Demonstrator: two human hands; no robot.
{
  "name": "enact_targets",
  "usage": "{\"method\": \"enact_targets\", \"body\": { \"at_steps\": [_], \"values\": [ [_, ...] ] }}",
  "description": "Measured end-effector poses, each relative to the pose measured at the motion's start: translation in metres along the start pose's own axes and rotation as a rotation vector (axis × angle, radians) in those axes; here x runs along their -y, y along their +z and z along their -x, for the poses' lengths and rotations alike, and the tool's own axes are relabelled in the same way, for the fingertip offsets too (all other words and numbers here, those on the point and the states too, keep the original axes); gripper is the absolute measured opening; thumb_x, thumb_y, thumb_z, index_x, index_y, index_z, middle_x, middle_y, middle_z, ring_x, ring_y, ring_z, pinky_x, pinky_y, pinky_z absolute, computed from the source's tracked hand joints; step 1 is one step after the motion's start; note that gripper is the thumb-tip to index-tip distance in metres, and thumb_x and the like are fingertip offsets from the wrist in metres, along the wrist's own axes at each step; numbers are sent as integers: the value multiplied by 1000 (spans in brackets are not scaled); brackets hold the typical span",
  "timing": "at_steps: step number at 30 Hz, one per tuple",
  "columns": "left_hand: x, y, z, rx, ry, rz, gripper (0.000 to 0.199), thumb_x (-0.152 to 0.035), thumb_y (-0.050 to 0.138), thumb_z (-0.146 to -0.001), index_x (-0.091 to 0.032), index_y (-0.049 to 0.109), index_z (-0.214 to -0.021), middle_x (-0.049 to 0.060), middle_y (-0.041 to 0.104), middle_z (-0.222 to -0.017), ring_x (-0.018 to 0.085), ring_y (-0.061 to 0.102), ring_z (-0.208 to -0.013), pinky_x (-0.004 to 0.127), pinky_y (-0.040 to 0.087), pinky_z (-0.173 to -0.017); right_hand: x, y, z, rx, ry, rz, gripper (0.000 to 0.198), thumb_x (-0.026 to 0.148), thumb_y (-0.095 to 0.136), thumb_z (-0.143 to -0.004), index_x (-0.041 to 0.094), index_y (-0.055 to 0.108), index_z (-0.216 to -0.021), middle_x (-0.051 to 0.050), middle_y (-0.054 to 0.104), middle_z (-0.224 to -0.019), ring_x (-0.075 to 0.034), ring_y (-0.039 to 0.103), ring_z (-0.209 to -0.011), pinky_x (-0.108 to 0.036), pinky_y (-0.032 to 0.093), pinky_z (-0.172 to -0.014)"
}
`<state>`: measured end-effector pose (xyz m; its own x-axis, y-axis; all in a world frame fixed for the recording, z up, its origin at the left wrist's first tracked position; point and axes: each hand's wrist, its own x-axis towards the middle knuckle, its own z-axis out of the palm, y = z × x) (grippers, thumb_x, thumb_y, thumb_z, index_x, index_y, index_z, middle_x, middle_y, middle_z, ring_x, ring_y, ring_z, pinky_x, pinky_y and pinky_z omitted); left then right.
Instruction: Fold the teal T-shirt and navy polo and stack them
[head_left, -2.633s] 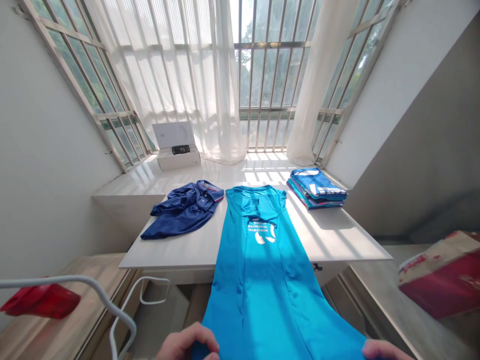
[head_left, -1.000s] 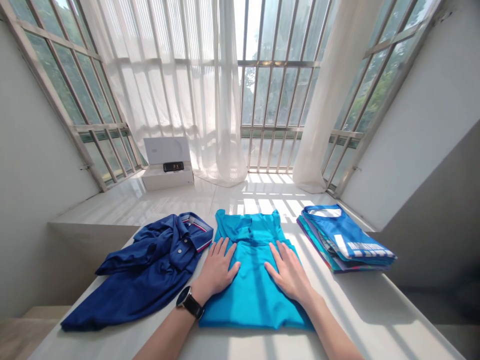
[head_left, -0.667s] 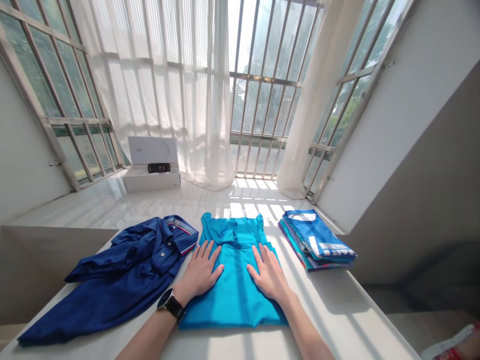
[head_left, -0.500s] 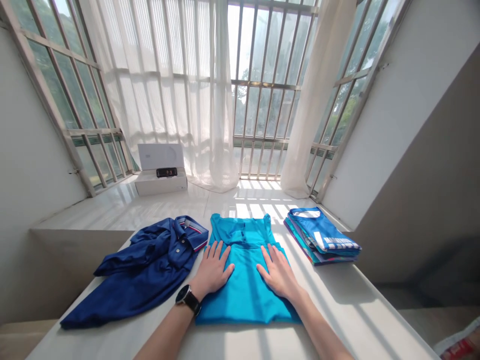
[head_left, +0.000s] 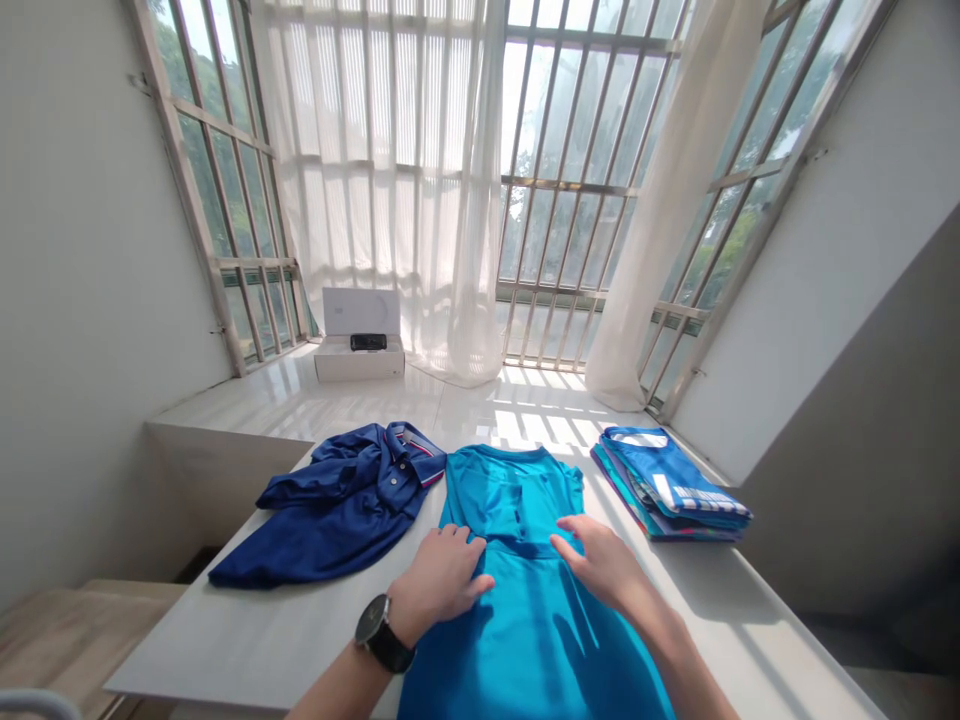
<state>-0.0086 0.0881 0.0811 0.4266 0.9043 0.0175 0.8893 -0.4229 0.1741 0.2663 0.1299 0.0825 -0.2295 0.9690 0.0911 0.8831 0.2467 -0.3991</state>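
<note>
A teal shirt (head_left: pixel 525 620) lies spread on the white table in front of me, its lower end running past the bottom of the view. Folds and creases cross its upper part. My left hand (head_left: pixel 442 573), with a black watch (head_left: pixel 384 632) on the wrist, is over the shirt's left edge, fingers apart and slightly bent. Above the right side, my right hand (head_left: pixel 606 562) hovers with spread fingers, casting a shadow on the cloth. Neither hand holds anything. A navy polo shirt (head_left: pixel 337 515) lies loosely to the left of the teal one.
A stack of folded clothes (head_left: pixel 671 485), a blue printed shirt on top, sits on the right of the table (head_left: pixel 750 620). On the window ledge (head_left: pixel 247 400) at the back left stands an open white box (head_left: pixel 360 362) with a black device (head_left: pixel 368 342). Sheer curtains (head_left: pixel 390 200) hang behind.
The teal shirt's lower part, folded before, now stretches out toward me beyond the view. My right hand has lifted off the cloth. The view has turned left.
</note>
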Motion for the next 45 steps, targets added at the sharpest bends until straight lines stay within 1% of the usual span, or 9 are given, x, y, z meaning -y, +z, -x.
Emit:
{"method": "enact_targets", "body": {
  "at_steps": [2,5,11,16,24,29,34,41,45],
  "values": [
    [6,-23,-26,-48,-5,-35,32,-44,57,-98,-21,73,-114,14,76,-101,34,71,-98,45,57,-86,16,-10,-41,-75,-10,-125,39,44,45,-96,22,77,-101,-8,80,-96,-26,75,-91,-33,54,-82],
    [20,-39,-69,-159,-21,-71,24,-31,54,-99,-18,72,-109,14,75,-102,32,70,-97,42,56,-83,31,-1,-91,-169,81,-214,32,37,49,-95,20,76,-89,-5,78,-78,-22,75,-81,-28,51,-76],
    [55,-1,-120,-229,34,8,24,-21,56,-96,-20,70,-115,12,71,-121,29,63,-119,43,48,-101,21,48,-114,-202,142,-255,40,45,45,-99,19,74,-97,-6,77,-72,-23,75,-77,-28,52,-70],
    [70,31,-120,-308,-43,66,34,-32,54,-98,-20,65,-128,12,65,-136,30,56,-127,47,44,-104,13,61,-106,-132,160,-151,36,52,57,-94,21,76,-95,-7,79,-84,-25,75,-83,-30,52,-69],
    [73,31,-122,-398,-155,30,30,-35,54,-98,-18,68,-119,12,69,-119,33,57,-115,48,43,-98,11,61,-104,-106,153,-115,28,45,60,-92,22,73,-83,-6,78,-85,-25,73,-87,-29,50,-72],
    [76,30,-124,-503,-184,120,20,-26,51,-100,-21,71,-102,8,72,-108,29,59,-110,44,44,-96,10,58,-106,-264,47,-347,36,51,52,-94,21,70,-87,-7,77,-84,-23,70,-76,-32,52,-74],
    [79,27,-124,-645,-249,255,23,-27,47,-103,-22,70,-107,8,73,-110,26,61,-108,40,46,-97,19,55,-109,-431,92,-441,49,62,46,-95,19,70,-97,-11,78,-91,-23,68,-71,-34,53,-75],
    [82,33,-127,-452,-246,206,24,-21,54,-97,-20,66,-118,10,72,-117,27,60,-117,41,44,-99,11,68,-114,-336,138,-324,30,42,50,-95,23,72,-98,-8,79,-94,-25,73,-84,-34,52,-80],
    [82,34,-127,-458,-242,203,23,-21,54,-97,-20,66,-117,10,72,-118,27,60,-118,41,43,-99,4,68,-115,-279,177,-295,28,37,51,-95,20,70,-105,-9,79,-92,-24,74,-82,-32,52,-77]
  ]
}}
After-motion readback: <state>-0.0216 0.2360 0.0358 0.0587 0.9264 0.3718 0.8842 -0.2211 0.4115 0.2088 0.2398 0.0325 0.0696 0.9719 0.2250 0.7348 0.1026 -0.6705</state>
